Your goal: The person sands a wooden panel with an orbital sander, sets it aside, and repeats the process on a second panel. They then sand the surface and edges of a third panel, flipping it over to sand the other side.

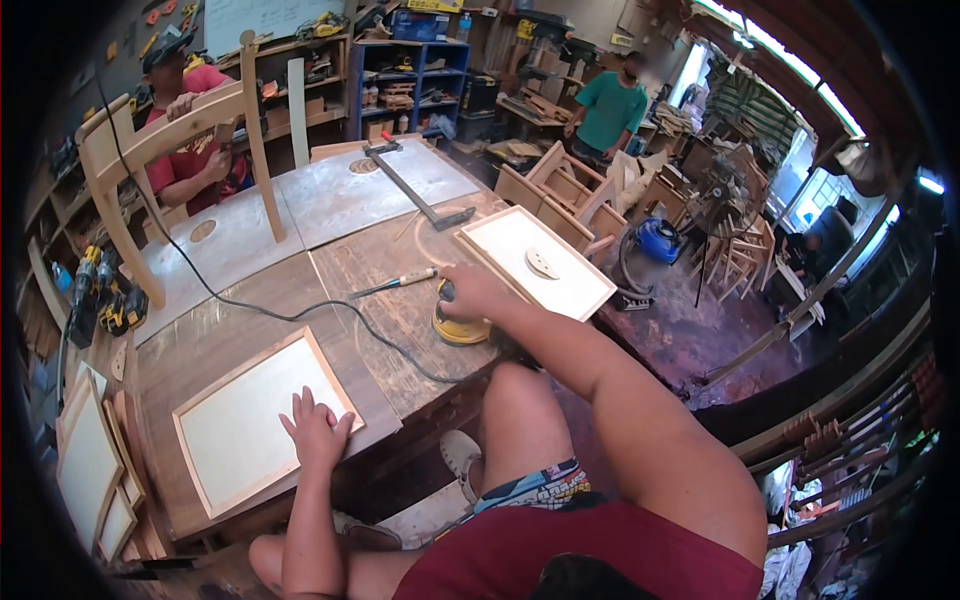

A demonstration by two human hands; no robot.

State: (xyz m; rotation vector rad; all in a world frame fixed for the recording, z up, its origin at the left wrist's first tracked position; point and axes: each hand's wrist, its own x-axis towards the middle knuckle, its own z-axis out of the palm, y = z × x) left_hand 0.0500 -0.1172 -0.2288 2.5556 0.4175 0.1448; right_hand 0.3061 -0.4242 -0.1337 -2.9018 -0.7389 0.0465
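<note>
A crowded woodworking shop spreads out around me, with blue shelving [415, 85] at the back wall and unfinished chairs stacked off to the right. In front of me is a long wooden desk [250, 320], scuffed and dusty.

My right hand [470, 292] is clenched over the top of a yellow orbital sander [458, 328], which sits flat on the desk near its front edge. Its black cord [300, 315] snakes across the desk toward the far left. My left hand [315, 430] lies released, fingers spread, palm down on the near corner of a framed panel [240, 430] that lies flat on the desk in front of me.

Just beyond the sander, to its right, lies a second framed panel [535, 262], tilted toward the desk's right corner, with a small pale piece resting on it. A long bar clamp [410, 188] lies further back on a grey board.

At the far left, another person in a red shirt [190, 150] holds a bare wooden chair frame [160, 140] standing on the desk. A second person in a green shirt [610, 110] stands at the back of the shop. A blue vacuum [658, 240] sits on the floor to the right.
</note>
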